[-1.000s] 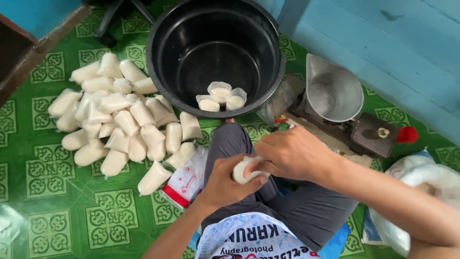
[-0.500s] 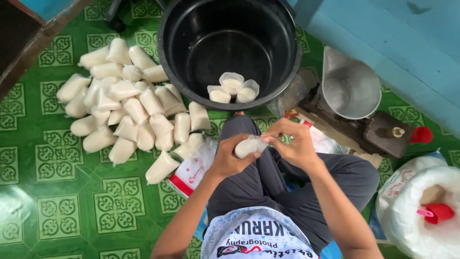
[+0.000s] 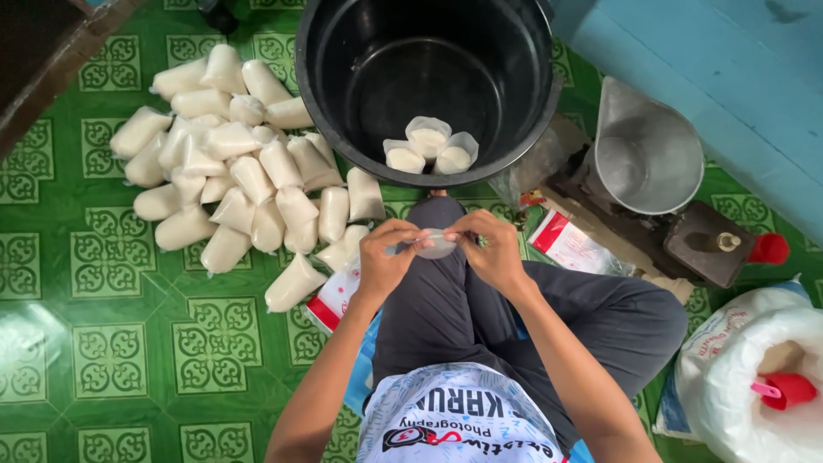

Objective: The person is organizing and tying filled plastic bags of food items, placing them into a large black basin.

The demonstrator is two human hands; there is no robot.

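My left hand (image 3: pixel 384 255) and my right hand (image 3: pixel 490 249) meet over my knee and both pinch one small clear plastic bag of white powder (image 3: pixel 437 245) between their fingertips. Just beyond them stands a large black bucket (image 3: pixel 343 94) with three filled bags (image 3: pixel 429 146) lying on its bottom. A heap of several filled white bags (image 3: pixel 240 180) lies on the green patterned floor to the left of my hands.
A metal scoop pan (image 3: pixel 647 154) sits on a dark scale (image 3: pixel 703 244) at the right. An open white sack (image 3: pixel 754 377) with a red scoop (image 3: pixel 784 390) lies at the lower right. A red-and-white packet (image 3: pixel 570 244) lies by my knee; a blue wall rises behind.
The small bag has come up from my left palm to the fingertips of both hands. The view has shifted so the bucket and the heap sit higher in the picture.
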